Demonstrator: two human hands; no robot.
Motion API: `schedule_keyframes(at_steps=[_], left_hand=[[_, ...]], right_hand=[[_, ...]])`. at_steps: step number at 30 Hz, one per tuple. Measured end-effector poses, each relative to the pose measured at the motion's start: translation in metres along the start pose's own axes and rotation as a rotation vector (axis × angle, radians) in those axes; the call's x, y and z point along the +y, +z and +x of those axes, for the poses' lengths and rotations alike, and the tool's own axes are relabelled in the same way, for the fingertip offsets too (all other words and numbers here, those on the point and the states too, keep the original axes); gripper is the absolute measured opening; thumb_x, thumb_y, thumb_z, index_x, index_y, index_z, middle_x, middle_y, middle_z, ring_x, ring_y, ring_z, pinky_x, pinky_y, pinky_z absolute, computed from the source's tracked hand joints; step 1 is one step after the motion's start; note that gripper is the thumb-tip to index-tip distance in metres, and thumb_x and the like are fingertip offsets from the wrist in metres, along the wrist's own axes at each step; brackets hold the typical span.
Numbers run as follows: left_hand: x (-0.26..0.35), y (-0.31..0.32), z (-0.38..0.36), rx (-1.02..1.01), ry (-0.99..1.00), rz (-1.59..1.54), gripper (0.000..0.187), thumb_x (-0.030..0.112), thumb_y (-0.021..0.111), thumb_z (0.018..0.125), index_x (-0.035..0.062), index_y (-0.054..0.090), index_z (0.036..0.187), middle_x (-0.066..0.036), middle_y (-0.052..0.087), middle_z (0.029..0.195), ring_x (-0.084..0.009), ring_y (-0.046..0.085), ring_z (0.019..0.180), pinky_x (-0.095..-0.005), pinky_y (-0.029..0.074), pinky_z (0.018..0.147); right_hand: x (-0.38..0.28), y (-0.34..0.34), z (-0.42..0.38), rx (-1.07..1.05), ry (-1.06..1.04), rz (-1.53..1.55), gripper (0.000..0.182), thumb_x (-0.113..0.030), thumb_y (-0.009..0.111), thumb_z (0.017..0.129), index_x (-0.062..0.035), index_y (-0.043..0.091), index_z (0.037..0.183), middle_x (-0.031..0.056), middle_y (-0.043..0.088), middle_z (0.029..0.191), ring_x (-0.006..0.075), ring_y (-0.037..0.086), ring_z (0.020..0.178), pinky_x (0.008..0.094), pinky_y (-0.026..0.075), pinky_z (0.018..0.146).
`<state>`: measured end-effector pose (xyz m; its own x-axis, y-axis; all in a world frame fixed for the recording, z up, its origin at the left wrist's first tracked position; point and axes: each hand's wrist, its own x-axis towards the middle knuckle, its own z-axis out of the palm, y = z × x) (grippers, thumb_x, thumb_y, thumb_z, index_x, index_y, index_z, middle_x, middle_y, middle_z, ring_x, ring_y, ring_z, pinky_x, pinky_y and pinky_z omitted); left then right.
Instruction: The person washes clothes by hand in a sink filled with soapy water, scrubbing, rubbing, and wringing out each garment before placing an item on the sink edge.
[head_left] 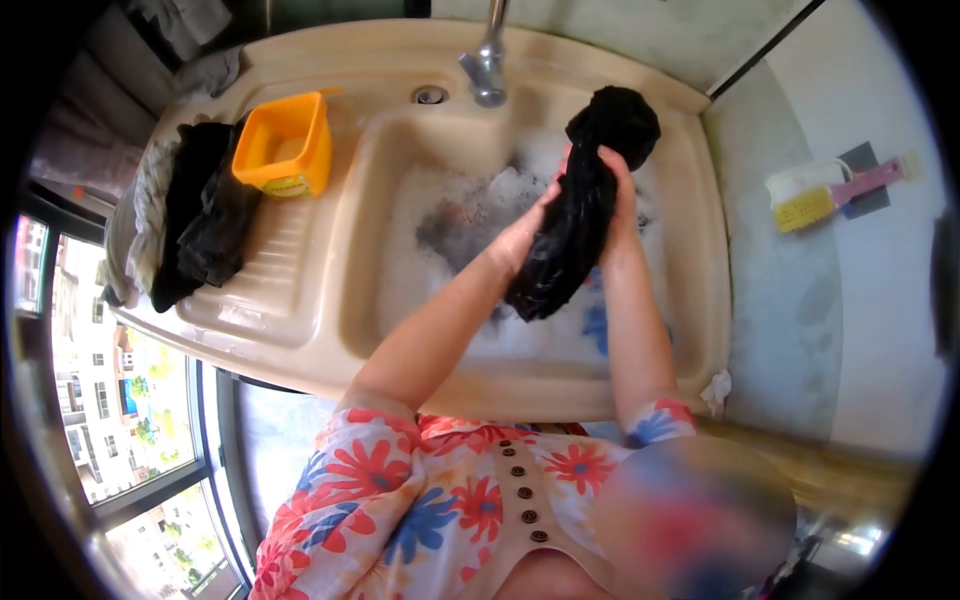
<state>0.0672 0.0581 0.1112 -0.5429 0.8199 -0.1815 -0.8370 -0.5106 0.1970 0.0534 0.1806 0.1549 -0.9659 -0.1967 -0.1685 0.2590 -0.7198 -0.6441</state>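
Note:
A wet, bunched black garment (575, 220) is held up over the sink basin (365, 240). My left hand (528, 228) presses against its left side, with the fingers partly hidden by the cloth. On the opposite side my right hand (620, 190) grips it, thumb near the top bunch. The cloth's upper end flops over above my hands and its lower end hangs between my forearms. White suds (410, 285) fill the basin below, and a dark, soaked fabric (455, 235) shows through the foam. What kind of garment I hold cannot be made out.
A chrome faucet (487, 75) stands at the basin's back edge. On the left drainboard (275, 290) sit a yellow plastic container (318, 150) and piled dark and grey clothes (190, 220). A scrub brush (830, 200) hangs on the right wall. A window (120, 390) is at lower left.

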Motion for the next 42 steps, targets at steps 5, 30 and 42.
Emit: schedule_keyframes(at_steps=[5,30,42], left_hand=[[-0.011,-0.004,0.0,0.262,-0.122,0.338,0.041,0.03,0.07,0.068,0.0055,0.056,0.099,-0.008,0.061,0.082,-0.0191,0.059,0.069,-0.0312,0.048,0.061],[0.008,0.02,-0.002,0.173,-0.257,1.686,0.042,0.029,0.065,0.065,0.0006,0.06,0.095,-0.012,0.063,0.083,-0.0168,0.059,0.081,-0.0287,0.047,0.07],[0.027,-0.003,-0.018,-0.334,-0.29,0.684,0.041,0.029,0.057,0.067,-0.003,0.058,0.092,-0.01,0.057,0.068,-0.0169,0.053,0.056,-0.0252,0.042,0.053]], right_hand=[[0.009,-0.045,0.015,0.341,-0.106,-0.332,0.023,-0.019,0.066,0.07,-0.0035,0.059,0.086,0.0058,0.06,0.074,0.0177,0.058,0.062,0.0296,0.049,0.057],[-0.029,-0.069,0.033,0.434,-0.102,-0.68,0.034,-0.022,0.069,0.067,0.0041,0.059,0.087,0.0127,0.062,0.077,0.0231,0.06,0.065,0.0336,0.051,0.062],[-0.048,-0.082,0.006,-0.341,-0.041,-0.24,0.065,-0.047,0.057,0.077,-0.0088,0.036,0.126,0.0139,0.049,0.118,0.0247,0.046,0.113,0.042,0.038,0.094]])
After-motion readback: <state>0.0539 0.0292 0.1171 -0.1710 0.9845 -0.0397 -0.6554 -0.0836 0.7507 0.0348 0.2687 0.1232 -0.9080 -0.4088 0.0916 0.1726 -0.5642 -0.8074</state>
